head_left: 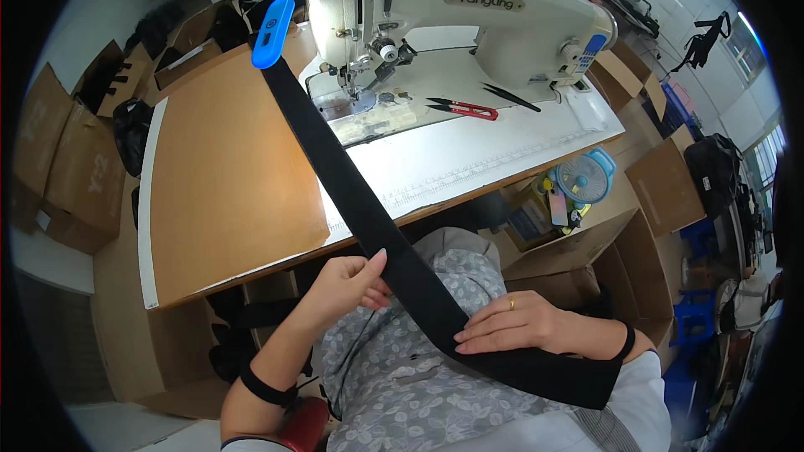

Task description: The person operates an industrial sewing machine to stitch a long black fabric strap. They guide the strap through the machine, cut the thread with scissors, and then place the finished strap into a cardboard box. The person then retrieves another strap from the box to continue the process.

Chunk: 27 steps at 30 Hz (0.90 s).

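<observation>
Though bent, a flat black strap (356,194), left fingers (375,264) pinching it, right fingers (490,336) flat.

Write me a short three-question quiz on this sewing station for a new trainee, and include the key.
1. Multiple choice: Which hand has its fingers laid out on top of the long, flat black fabric strip?
A) left
B) right
C) neither

2. True or false: The red-handled, dark-bladed thread snips lie to the left of the strip.

3. Fill in the gap: The finger ring worn on the hand from question 1 is ___-coloured.

Key:
1. B, the right hand.
2. False; the snips lie to the right of the strip, near the slim black tweezers.
3. Gold.
</observation>
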{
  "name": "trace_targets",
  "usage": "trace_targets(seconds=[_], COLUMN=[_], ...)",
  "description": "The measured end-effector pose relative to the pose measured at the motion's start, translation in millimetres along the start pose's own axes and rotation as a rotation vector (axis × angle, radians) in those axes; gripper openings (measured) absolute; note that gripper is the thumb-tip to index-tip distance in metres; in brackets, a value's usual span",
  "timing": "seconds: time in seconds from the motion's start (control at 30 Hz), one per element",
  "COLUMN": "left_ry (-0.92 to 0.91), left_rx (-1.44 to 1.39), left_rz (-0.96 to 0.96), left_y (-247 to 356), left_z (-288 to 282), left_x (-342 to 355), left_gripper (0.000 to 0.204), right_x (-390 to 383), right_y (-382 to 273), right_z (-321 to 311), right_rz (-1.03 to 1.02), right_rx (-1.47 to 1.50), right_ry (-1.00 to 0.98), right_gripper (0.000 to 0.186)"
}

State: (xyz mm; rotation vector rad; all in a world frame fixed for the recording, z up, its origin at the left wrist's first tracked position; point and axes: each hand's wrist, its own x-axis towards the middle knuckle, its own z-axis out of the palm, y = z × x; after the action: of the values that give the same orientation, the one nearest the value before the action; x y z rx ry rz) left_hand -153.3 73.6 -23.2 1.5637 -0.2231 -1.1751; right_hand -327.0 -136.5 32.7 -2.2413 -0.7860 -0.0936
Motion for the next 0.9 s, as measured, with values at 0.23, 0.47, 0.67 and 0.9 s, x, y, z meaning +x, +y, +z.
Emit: trace_targets(seconds=[0.23, 0.47, 0.67, 0.9], left_ry=[0.015, -0.047, -0.048, -0.088], left_rx=[-0.507, -0.541, -0.604, -0.592], left_rz=[0.296, 0.299, 0.144, 0.155], left_y=[-34, -54, -51, -53], left_z=[27, 56, 52, 48], left_x=[1, 2, -2, -4], left_gripper=[0.029, 0.029, 0.031, 0.029], right_x=[33, 127, 157, 174], right_y=[2, 86, 135, 127], right_z=[-40, -23, 2, -2], right_rz=[0.373, 0.568, 0.587, 0.758], right_rx=[0.463, 0.45, 0.446, 0.169], right_ry=[-0.035, 0.404, 0.219, 0.146], right_gripper=[0.033, 0.016, 0.013, 0.017])
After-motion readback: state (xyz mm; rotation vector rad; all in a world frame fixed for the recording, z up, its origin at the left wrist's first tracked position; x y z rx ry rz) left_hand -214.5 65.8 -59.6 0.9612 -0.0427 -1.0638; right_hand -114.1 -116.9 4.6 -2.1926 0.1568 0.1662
